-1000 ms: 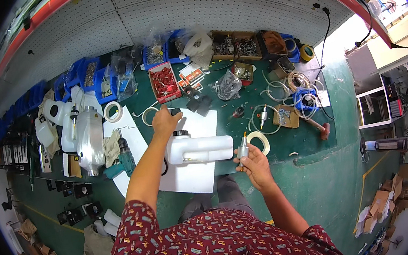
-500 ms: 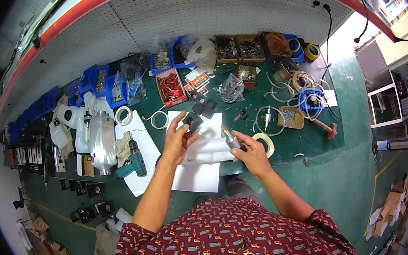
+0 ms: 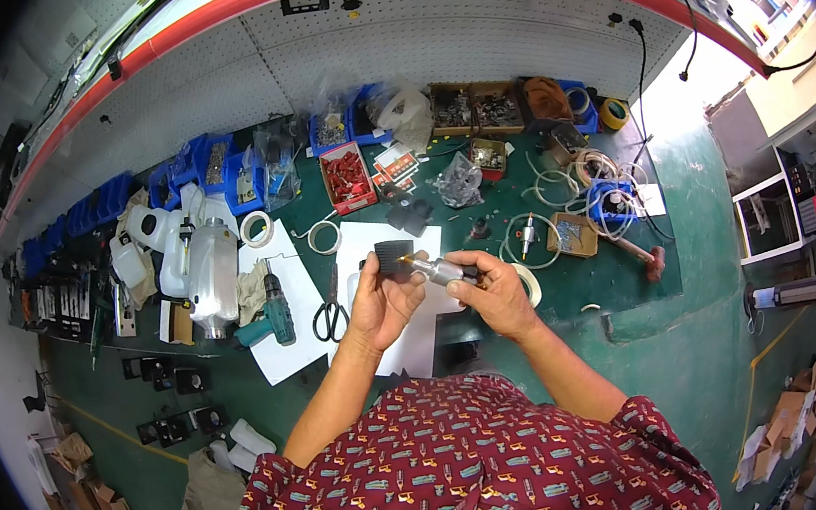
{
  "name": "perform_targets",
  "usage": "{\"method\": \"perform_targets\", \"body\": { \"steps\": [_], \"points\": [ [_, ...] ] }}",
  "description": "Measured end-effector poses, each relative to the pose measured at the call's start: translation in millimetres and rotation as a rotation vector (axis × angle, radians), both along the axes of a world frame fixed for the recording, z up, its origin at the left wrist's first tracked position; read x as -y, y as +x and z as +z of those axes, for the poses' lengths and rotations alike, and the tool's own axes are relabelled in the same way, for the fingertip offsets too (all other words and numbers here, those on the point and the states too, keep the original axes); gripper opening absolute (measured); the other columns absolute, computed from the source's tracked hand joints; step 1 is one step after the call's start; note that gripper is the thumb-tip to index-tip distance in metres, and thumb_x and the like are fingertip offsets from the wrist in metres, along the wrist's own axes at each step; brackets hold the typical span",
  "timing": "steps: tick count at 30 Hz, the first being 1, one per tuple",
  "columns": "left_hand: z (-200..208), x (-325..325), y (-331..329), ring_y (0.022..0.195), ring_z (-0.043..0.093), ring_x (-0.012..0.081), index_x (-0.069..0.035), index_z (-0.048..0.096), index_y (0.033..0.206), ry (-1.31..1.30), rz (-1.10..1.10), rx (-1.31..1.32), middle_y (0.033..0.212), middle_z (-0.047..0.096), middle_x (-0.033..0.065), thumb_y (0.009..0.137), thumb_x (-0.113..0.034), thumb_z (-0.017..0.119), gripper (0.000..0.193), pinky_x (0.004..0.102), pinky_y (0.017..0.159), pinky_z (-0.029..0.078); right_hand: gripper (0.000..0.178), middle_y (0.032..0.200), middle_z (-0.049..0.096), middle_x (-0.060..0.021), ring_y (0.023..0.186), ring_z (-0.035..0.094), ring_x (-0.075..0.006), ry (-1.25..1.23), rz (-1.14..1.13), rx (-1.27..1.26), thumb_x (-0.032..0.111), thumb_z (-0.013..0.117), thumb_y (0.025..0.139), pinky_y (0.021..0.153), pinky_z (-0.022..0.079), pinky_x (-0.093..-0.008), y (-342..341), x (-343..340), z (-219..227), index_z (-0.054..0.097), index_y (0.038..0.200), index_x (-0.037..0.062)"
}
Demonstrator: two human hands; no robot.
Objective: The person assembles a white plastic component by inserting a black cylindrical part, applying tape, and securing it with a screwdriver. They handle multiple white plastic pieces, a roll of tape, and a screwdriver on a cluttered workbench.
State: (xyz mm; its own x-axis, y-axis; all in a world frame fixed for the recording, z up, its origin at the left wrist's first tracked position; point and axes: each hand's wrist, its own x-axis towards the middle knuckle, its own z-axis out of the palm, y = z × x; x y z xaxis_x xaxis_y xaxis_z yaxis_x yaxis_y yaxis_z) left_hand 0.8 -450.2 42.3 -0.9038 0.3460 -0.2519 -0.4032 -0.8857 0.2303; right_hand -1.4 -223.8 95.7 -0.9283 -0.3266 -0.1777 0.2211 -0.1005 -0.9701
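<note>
My left hand (image 3: 386,310) grips a black ribbed block (image 3: 393,255) between thumb and fingers, its ridges turned upward. In my right hand (image 3: 500,301) is a silver cylindrical hand tool (image 3: 444,271) with a thin brass-coloured tip, held lengthwise and pointing left. That tip lies at the block's right side; whether it touches or enters the block I cannot tell. Under both hands white paper (image 3: 409,351) covers part of the green bench. More black blocks (image 3: 410,216) lie just beyond my left hand, and black-handled scissors (image 3: 331,319) rest to its left.
A teal cordless drill (image 3: 276,310) and a silver canister (image 3: 214,277) stand at left. A red box of small red parts (image 3: 349,176) sits at the back. Coiled clear tubing (image 3: 562,197), a tape roll (image 3: 530,284) and a hammer (image 3: 645,258) lie to the right.
My hands have come together. The silver tool swung from pointing up to pointing left at the black block, which turned ribs up. The scissors have come into sight as my left arm shifted right.
</note>
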Motion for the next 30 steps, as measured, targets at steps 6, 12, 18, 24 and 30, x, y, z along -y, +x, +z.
{"method": "perform_targets", "body": {
  "steps": [6,12,18,24,30],
  "points": [
    [19,-9,9,0.103,0.07,0.0219,-0.007,0.046,0.154,-0.229,-0.021,-0.072,0.125,0.068,0.0143,0.111,-0.049,0.05,0.06,0.0377,0.085,0.066,0.042,0.104,0.071,-0.0048,0.088,0.066,-0.0112,0.041,-0.057,-0.147,0.009,0.08,0.092,0.079,0.056,-0.0277,7,-1,8,0.066,0.13,-0.0004],
    [37,-15,12,0.099,0.071,0.0165,-0.011,0.049,0.152,-0.507,-0.054,-0.103,0.124,0.068,0.0054,0.108,-0.045,0.06,0.057,0.0336,0.086,0.066,0.043,0.111,0.074,-0.0126,0.097,0.072,-0.0164,0.37,-0.078,-0.422,0.003,0.082,0.085,0.086,0.057,-0.0301,7,-1,26,0.067,0.125,-0.0007],
    [40,-22,10,0.091,0.072,0.0153,-0.007,0.057,0.141,-0.541,-0.043,-0.074,0.117,0.069,0.0076,0.106,-0.045,0.063,0.053,0.0288,0.08,0.065,0.04,0.114,0.074,-0.0108,0.096,0.072,-0.0156,0.394,-0.119,-0.616,0.002,0.082,0.085,0.085,0.057,-0.0295,5,-3,27,0.07,0.123,-0.0004],
    [43,-27,7,0.073,0.068,0.0148,-0.005,0.058,0.136,-0.768,0.003,-0.111,0.099,0.069,0.0072,0.106,-0.05,0.061,0.054,0.0263,0.065,0.059,0.038,0.111,0.073,-0.0104,0.094,0.071,-0.0155,0.226,-0.065,-0.442,0.004,0.081,0.088,0.079,0.059,-0.0305,4,-11,28,0.072,0.124,0.0014],
    [46,-34,8,0.076,0.067,0.0164,-0.003,0.054,0.142,-0.661,0.058,-0.181,0.105,0.068,0.0082,0.11,-0.049,0.051,0.056,0.0288,0.063,0.057,0.035,0.11,0.073,-0.01,0.095,0.07,-0.0153,0.181,-0.056,-0.372,0.005,0.082,0.086,0.079,0.058,-0.0296,5,-10,34,0.074,0.12,0.0006]
  ]
}}
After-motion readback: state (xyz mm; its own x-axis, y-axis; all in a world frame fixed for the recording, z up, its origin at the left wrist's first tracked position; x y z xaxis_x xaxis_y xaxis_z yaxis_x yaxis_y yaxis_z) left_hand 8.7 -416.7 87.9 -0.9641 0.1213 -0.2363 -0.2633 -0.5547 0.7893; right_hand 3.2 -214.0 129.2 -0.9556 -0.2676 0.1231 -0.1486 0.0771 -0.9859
